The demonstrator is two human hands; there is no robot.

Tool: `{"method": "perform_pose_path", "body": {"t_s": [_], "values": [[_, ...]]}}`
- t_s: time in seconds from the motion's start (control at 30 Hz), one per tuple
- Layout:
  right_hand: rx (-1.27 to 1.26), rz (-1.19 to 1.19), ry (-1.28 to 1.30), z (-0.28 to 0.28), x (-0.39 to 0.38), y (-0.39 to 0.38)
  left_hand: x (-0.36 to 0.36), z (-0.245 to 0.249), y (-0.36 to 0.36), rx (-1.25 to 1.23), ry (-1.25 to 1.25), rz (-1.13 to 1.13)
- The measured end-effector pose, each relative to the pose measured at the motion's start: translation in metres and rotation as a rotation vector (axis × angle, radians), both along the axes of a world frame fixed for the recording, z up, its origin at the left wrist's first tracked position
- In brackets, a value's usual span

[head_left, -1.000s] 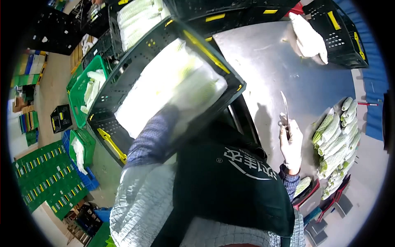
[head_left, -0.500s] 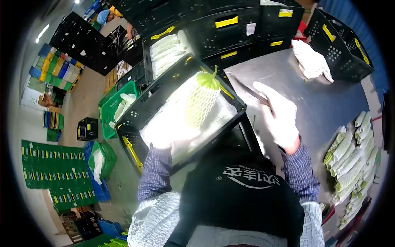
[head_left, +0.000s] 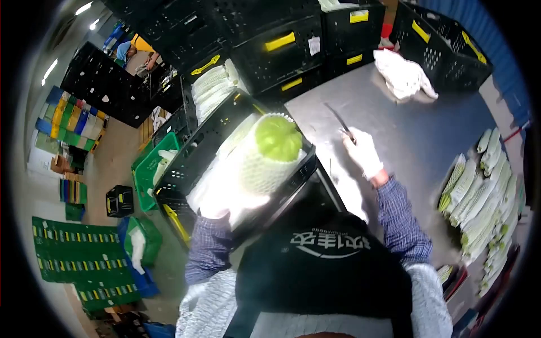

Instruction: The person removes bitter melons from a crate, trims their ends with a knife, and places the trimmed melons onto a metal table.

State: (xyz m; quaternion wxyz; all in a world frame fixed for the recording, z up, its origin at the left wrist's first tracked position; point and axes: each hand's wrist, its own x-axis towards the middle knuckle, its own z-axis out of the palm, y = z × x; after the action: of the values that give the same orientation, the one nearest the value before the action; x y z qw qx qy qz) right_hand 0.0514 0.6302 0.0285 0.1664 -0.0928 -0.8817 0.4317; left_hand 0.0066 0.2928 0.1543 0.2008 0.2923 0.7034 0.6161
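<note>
My left hand point(head_left: 213, 194), in a white glove washed out by glare, is wrapped round a thick green gourd point(head_left: 278, 138) in a white foam net sleeve. The gourd lies slanted over an open black crate point(head_left: 197, 147), its bare, ribbed green end towards me. Glare hides where my fingers meet the net. In my white-gloved right hand point(head_left: 363, 155) a thin, dark knife point(head_left: 339, 119) is gripped, its blade pointing up and left, away from the gourd. Below that hand is the grey metal table point(head_left: 417, 135).
Several net-wrapped gourds point(head_left: 479, 197) lie on the table's right side. A crumpled white cloth point(head_left: 401, 74) lies near a black crate point(head_left: 442, 48). Stacked black crates point(head_left: 270, 56) stand ahead. Left are a green crate point(head_left: 147, 169) and, farther off, another person point(head_left: 135, 49).
The gourd has turned so its end faces me, and the curled stem seen before no longer shows. My right hand has shifted slightly left with the knife. The view has also shifted.
</note>
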Motion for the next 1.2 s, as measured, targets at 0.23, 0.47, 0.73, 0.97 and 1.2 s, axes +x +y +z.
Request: {"method": "perform_pose_path", "body": {"t_s": [0.23, 0.47, 0.73, 0.97, 1.2], "values": [[-1.233, 0.582, -0.069, 0.112, 0.015, -0.056, -0.018, 0.02, 0.066, -0.159, 1.252, 0.202], [-1.093, 0.474, 0.161, 0.112, 0.042, -0.064, 0.008, -0.021, 0.084, 0.24, 0.069, 0.184], [-0.529, 0.121, 0.256, 0.08, 0.07, -0.063, 0.057, -0.059, 0.105, 0.371, -0.446, -0.2], [-0.19, 0.116, 0.571, 0.133, 0.051, -0.026, 0.061, -0.058, 0.103, 0.271, -0.492, -0.388], [0.522, -0.229, 0.685, 0.135, 0.071, -0.048, 0.061, -0.08, 0.093, 0.318, -0.582, -0.357]]}}
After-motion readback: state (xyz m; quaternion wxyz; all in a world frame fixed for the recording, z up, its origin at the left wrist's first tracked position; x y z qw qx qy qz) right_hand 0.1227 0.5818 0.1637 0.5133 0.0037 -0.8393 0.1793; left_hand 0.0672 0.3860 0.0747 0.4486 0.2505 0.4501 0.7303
